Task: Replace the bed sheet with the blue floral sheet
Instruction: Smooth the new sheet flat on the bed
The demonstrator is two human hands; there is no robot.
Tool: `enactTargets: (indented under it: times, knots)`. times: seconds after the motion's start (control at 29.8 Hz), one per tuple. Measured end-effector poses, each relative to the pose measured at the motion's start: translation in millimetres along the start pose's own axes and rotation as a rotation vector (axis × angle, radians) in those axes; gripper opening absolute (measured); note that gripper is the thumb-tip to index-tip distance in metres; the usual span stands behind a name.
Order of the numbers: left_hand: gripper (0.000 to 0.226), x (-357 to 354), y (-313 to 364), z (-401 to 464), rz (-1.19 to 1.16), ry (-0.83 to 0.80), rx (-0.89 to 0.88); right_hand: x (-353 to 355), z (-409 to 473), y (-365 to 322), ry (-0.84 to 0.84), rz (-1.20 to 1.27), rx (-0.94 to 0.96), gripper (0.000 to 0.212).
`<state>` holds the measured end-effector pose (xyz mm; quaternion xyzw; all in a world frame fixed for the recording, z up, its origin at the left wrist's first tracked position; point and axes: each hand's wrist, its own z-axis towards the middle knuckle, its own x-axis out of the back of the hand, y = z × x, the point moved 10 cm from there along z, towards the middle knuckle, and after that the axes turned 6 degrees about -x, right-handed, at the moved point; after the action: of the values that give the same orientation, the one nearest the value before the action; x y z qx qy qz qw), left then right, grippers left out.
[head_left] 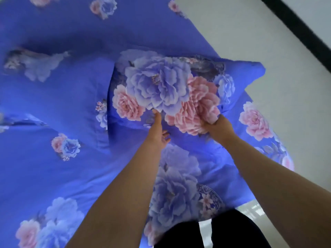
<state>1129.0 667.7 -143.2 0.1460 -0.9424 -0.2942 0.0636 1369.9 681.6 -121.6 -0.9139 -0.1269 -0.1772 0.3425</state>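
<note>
Blue cotton-like cloth printed with lilac and pink peonies — the blue floral sheet (53, 97) — is seen spread across the bed, filling most of the head view from the left edge to the bed's right side, where it drops toward a pale glossy floor (250, 210). A pillow in a matching blue floral case (161, 86) is shown lying on the sheet near the bed's right edge, one corner pointing toward a plain white wall (268, 42). A second pillow in the same print (75, 97) lies just beside it on the left, the two touching along one edge.

Both bare arms are stretched forward from the bottom of the frame. The left hand (158, 129) is laid at the near edge of the right-hand pillow, one finger extended onto the fabric and the others loosely bent beneath — whether any cloth is pinched cannot be told. The right hand (217, 125) is pressed into the pillow's near right corner, where the pink-flowered fabric is bunched over the knuckles; its fingers are hidden in the folds, so their spread cannot be told.

Dark trousers (232, 231) are visible at the bottom edge, and a black strip (295, 24) crosses the wall at upper right.
</note>
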Motion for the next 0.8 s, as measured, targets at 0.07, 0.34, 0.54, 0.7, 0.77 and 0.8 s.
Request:
enactTargets:
  times: [0.07,0.34,0.54,0.7,0.77,0.8]
  knots:
    - [0.077,7.8,-16.6,-1.5,-0.001,0.076,0.047,8.8,-17.5,18.0,-0.065,-0.044,-0.015,0.033]
    - [0.078,-20.1,-44.9,-60.7,0.048,0.200,0.166,78.6,-49.5,21.7,-0.219,-0.248,0.069,0.054]
    - [0.067,-116.0,-100.3,-118.7,0.109,0.145,0.200,192.8,-54.0,9.1,-0.415,-0.718,0.176,0.021]
    - [0.029,-200.0,-126.5,-179.0,-0.330,0.305,0.080,279.3,-60.8,-17.0,-0.475,-0.863,0.322,0.032]
    - [0.037,-194.6,-112.8,-208.0,-0.359,0.504,-0.028,294.6,-70.7,-33.3,-0.466,-0.797,0.424,0.040]
    - [0.041,-187.7,-104.8,-222.1,-0.332,0.593,-0.059,298.7,-72.4,-37.9,-0.444,-0.760,0.453,0.045]
